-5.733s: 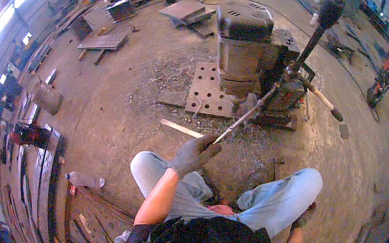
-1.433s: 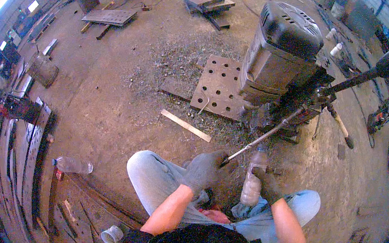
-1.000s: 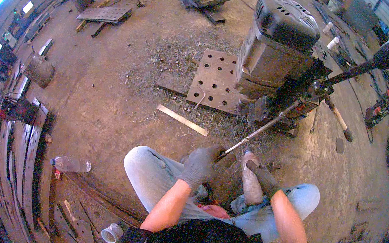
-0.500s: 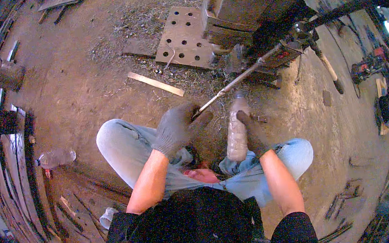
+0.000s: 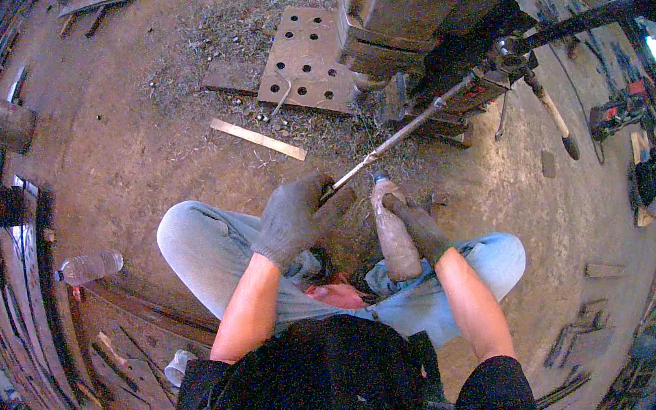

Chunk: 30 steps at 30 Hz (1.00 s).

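My left hand (image 5: 295, 219), in a dark grey knit glove, is closed around the near end of a long metal rod (image 5: 407, 131). That rod slants up to the right and meets the dark machine at a joint. In my gloved right hand (image 5: 424, 231) is a cloudy, brownish plastic bottle (image 5: 397, 239), gripped from its right side. The bottle stands nearly upright in the picture, its neck leaning slightly left and pointing away from me, just below the rod. Its base is over my lap, between my bent knees.
A large metal machine (image 5: 420, 5) stands ahead. Beside it lie a steel plate with round holes (image 5: 300, 61), metal shavings and a wooden strip (image 5: 259, 140). A clear bottle (image 5: 92, 268) rests on the left. A wooden-handled tool (image 5: 551, 114) hangs at the right.
The bottle has shifted slightly left, and its neck now leans left instead of right. My right hand has moved with it. My left hand keeps hold of the rod.
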Each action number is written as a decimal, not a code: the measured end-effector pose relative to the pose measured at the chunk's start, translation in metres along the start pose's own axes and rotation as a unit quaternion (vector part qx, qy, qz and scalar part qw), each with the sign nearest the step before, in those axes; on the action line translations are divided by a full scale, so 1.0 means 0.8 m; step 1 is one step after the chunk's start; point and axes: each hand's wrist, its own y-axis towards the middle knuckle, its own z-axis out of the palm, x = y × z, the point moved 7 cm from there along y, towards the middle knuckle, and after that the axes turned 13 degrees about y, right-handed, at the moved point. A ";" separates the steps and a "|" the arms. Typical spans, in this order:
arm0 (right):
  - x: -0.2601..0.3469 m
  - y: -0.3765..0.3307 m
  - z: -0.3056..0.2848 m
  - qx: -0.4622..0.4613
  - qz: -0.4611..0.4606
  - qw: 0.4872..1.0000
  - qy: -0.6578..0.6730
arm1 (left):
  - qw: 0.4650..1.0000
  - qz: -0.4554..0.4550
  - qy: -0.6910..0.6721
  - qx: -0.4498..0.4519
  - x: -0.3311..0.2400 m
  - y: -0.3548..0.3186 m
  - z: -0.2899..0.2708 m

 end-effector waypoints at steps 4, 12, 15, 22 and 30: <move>-0.014 0.009 -0.004 0.015 -0.004 1.000 0.005 | 1.000 0.010 0.021 -0.008 -0.002 0.000 -0.003; -0.048 0.040 -0.026 -0.037 -0.088 0.992 0.083 | 1.000 -0.002 0.011 -0.015 0.002 0.003 0.004; -0.032 0.026 -0.013 -0.002 -0.024 0.974 0.225 | 1.000 -0.024 0.017 0.000 0.006 0.004 0.005; -0.033 0.027 -0.009 0.013 -0.025 0.992 0.121 | 1.000 0.000 0.012 -0.008 0.008 0.007 0.011; -0.028 0.032 -0.018 0.005 -0.018 0.999 -0.044 | 1.000 0.011 0.012 -0.018 0.009 0.011 0.014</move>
